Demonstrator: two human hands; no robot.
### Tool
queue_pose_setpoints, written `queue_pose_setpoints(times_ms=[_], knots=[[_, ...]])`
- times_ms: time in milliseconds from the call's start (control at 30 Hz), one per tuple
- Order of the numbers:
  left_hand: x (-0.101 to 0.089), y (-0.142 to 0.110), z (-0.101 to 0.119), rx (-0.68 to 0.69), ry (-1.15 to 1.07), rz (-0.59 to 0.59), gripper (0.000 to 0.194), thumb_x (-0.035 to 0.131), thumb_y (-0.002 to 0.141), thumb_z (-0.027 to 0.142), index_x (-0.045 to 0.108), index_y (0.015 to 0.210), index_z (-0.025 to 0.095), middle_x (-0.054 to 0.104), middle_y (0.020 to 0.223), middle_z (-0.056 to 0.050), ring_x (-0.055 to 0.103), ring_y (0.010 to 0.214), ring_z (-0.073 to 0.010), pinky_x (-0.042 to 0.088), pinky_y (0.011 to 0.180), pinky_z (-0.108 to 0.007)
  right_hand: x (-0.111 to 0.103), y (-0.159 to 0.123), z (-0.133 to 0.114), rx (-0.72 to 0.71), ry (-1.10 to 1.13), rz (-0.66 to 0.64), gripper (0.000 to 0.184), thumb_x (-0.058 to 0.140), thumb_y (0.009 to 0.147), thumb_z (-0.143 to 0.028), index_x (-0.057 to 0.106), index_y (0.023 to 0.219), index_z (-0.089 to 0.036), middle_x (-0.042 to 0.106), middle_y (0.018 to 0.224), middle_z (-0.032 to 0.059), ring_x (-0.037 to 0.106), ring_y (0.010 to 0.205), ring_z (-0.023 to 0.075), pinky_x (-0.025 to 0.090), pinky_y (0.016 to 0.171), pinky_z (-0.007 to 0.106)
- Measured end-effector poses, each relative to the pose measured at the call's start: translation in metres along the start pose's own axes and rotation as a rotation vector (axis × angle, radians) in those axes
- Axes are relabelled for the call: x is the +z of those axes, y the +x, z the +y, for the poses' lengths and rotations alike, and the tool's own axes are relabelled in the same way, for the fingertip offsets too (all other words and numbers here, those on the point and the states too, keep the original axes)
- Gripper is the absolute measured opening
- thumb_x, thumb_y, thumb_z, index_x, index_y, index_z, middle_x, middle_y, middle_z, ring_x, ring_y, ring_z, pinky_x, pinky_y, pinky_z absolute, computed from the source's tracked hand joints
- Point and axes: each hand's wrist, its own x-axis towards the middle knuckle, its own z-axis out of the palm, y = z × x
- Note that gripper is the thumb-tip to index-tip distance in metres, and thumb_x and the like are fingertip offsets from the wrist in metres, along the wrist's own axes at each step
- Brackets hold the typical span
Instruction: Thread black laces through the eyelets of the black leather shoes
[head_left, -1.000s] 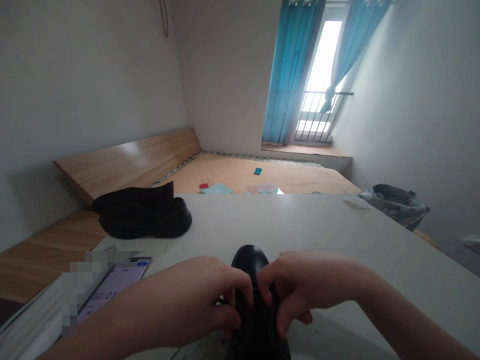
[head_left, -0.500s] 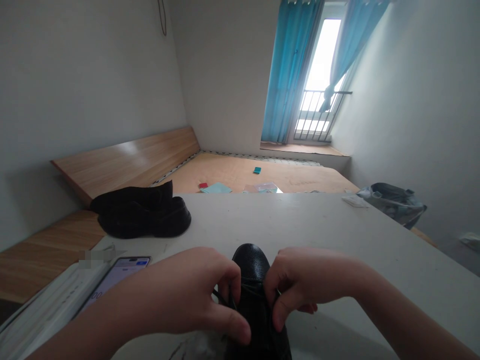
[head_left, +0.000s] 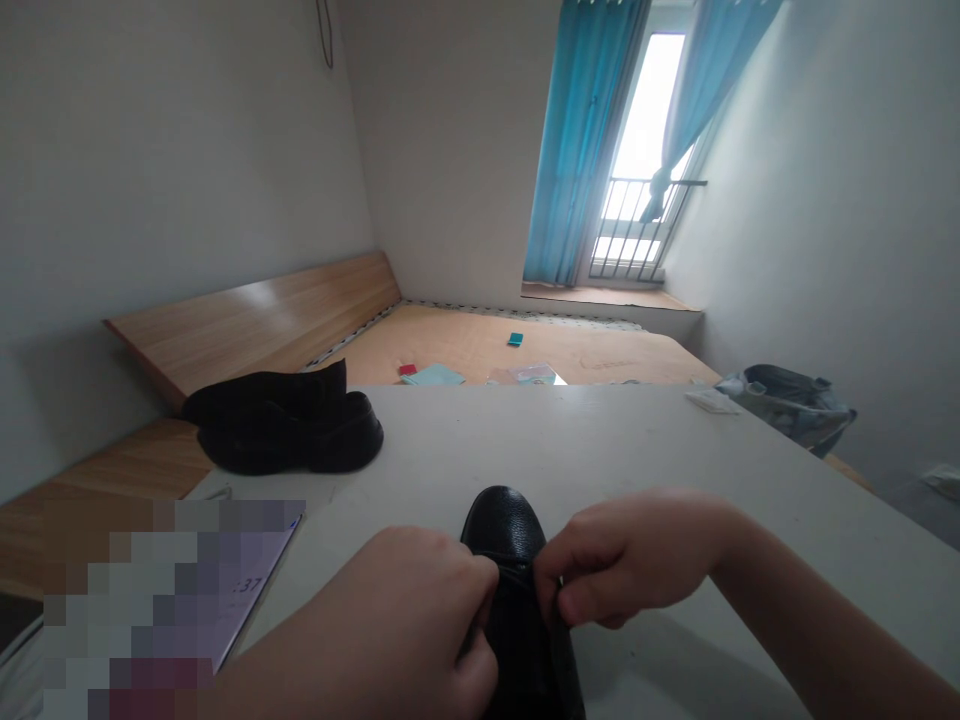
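Observation:
A black leather shoe (head_left: pixel 504 520) lies on the white table in front of me, toe pointing away; its rear runs out of the bottom of the view. At the shoe's left side, my left hand (head_left: pixel 442 610) is closed, fingers curled against the upper; what they grip is hidden. On the opposite side my right hand (head_left: pixel 630 560) pinches the dark edge of the shoe's side opening between thumb and fingers. Thin dark laces (head_left: pixel 514 568) cross the upper just behind the toe cap.
Another black shoe (head_left: pixel 289 435) stands at the table's back left. A phone (head_left: pixel 259 590), partly blurred out, lies left of my left forearm. A small white packet (head_left: pixel 711 402) sits near the right edge of the white table (head_left: pixel 660 440). Beyond are a bed (head_left: pixel 457 335) and a grey bag (head_left: pixel 795 400).
My left hand has rolled over and its fingers have curled closed, hiding the dark lace seen between them before. The right hand has shifted slightly right, still pinching the shoe's side.

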Motion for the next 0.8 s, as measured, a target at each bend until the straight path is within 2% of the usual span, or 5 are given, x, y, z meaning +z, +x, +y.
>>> queue_pose_setpoints(times_ms=[167, 300, 400, 567, 800], knots=[[0.0, 0.001, 0.0, -0.025, -0.054, -0.02, 0.016, 0.051, 0.079, 0.023, 0.064, 0.07, 0.023, 0.071, 0.07, 0.0, 0.063, 0.062, -0.0189, 0.034, 0.052, -0.025, -0.003, 0.001, 0.007, -0.065, 0.093, -0.207, 0.013, 0.041, 0.092, -0.01, 0.048, 0.103, -0.013, 0.054, 0.066, -0.0016, 0.046, 0.049, 0.0068, 0.04, 0.049, 0.017], [0.003, 0.0, 0.0, -0.04, -0.043, -0.032, 0.016, 0.05, 0.08, 0.022, 0.063, 0.071, 0.023, 0.069, 0.071, -0.001, 0.062, 0.063, -0.019, 0.034, 0.052, -0.026, -0.001, 0.005, 0.007, -0.011, 0.139, -0.2, 0.01, 0.044, 0.09, -0.008, 0.047, 0.094, -0.017, 0.056, 0.065, -0.003, 0.05, 0.048, 0.0066, 0.043, 0.05, 0.016], [0.004, 0.0, -0.001, -0.014, -0.043, -0.039, 0.016, 0.05, 0.082, 0.023, 0.066, 0.079, 0.023, 0.069, 0.079, -0.003, 0.062, 0.07, -0.0212, 0.038, 0.057, -0.028, -0.001, 0.008, 0.005, 0.033, 0.163, -0.184, 0.003, 0.051, 0.092, -0.019, 0.048, 0.092, -0.019, 0.056, 0.061, -0.0053, 0.05, 0.046, 0.0064, 0.042, 0.049, 0.016], [0.003, 0.002, -0.002, 0.047, -0.092, 0.037, 0.009, 0.059, 0.077, 0.02, 0.068, 0.079, 0.023, 0.064, 0.1, -0.005, 0.058, 0.095, -0.0248, 0.043, 0.072, -0.03, -0.002, 0.009, 0.004, 0.023, 0.246, -0.198, 0.04, 0.062, 0.083, -0.055, 0.05, 0.094, -0.019, 0.058, 0.059, -0.0045, 0.055, 0.048, 0.0094, 0.047, 0.052, 0.02], [0.004, 0.003, -0.008, 0.119, -0.238, 0.189, 0.012, 0.056, 0.084, 0.021, 0.066, 0.079, 0.023, 0.065, 0.086, 0.0, 0.058, 0.082, -0.0188, 0.039, 0.07, -0.028, 0.01, -0.001, -0.01, 0.01, -0.073, 0.166, 0.019, 0.071, 0.079, -0.032, 0.065, 0.086, -0.016, 0.055, 0.061, -0.0053, 0.049, 0.053, 0.0078, 0.039, 0.053, 0.019]])
